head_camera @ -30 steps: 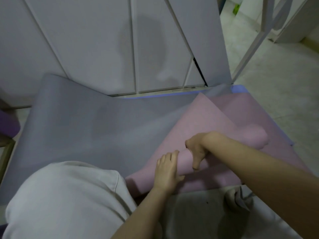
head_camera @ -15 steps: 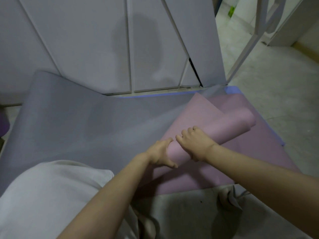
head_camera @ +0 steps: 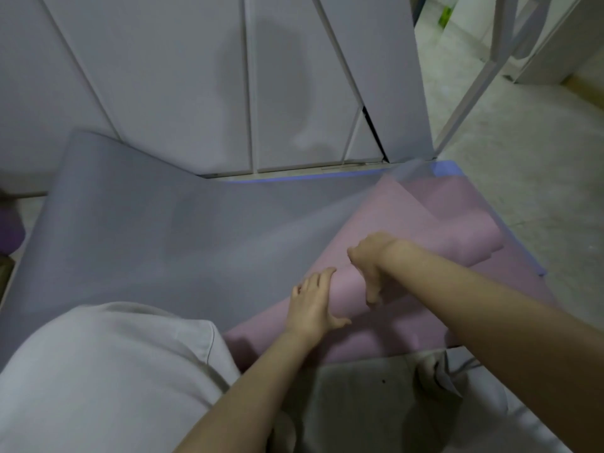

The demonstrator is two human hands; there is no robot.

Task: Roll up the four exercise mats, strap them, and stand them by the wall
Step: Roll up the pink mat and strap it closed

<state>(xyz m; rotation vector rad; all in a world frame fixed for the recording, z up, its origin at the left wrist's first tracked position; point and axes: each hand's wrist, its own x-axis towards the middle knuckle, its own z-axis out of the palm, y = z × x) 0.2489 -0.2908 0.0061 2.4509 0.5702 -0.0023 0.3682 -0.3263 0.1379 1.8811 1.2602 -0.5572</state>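
Note:
A pink mat (head_camera: 434, 243) lies partly rolled on the floor, its roll running diagonally from lower left to upper right. My left hand (head_camera: 312, 305) lies flat on the roll's near end, fingers straight and pressing it. My right hand (head_camera: 371, 266) is draped over the roll's middle, fingers curled down its near side. A grey mat (head_camera: 157, 237) spreads flat to the left, its far corner bent up against the cupboard. A blue mat edge (head_camera: 444, 168) shows beneath the pink one.
White cupboard doors (head_camera: 202, 80) stand straight ahead. A white metal frame (head_camera: 474, 80) rises at the right over tiled floor (head_camera: 523, 178). My knee in light trousers (head_camera: 98, 377) fills the lower left. A purple object (head_camera: 9, 228) sits at the left edge.
Both hands have drawn back toward me over the pink roll after pushing it forward; the right hand has shifted from the roll's top to wrapping its near side.

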